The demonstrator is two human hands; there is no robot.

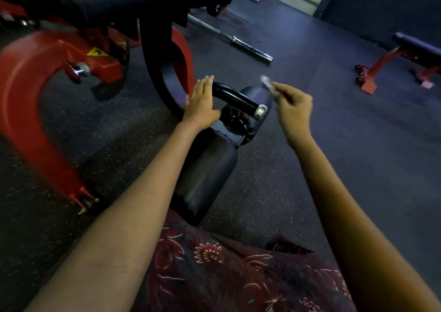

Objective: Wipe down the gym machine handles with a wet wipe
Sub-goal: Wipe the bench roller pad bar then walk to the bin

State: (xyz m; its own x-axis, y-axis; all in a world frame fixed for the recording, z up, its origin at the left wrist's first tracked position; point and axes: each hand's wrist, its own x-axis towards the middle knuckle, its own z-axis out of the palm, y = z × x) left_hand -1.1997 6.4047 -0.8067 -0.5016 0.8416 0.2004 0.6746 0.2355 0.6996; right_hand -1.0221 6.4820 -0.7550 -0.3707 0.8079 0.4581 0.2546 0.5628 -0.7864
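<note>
Wet wipe (268, 85), bunched into a small pale wad, sits pinched in the fingertips of the right hand (294, 107), just right of the black machine handle (236, 98) and not touching it. It looks light, limp and soft, so it will likely need spreading over the fingers and wrapping round the bar to clean properly. The handle looks rigid, glossy and probably slick, ending in a chrome cap (260, 111); it is fixed to the red gym machine (28, 92). The left hand (201, 101) lies flat with fingers straight against the handle's bent left end, gripping nothing.
</note>
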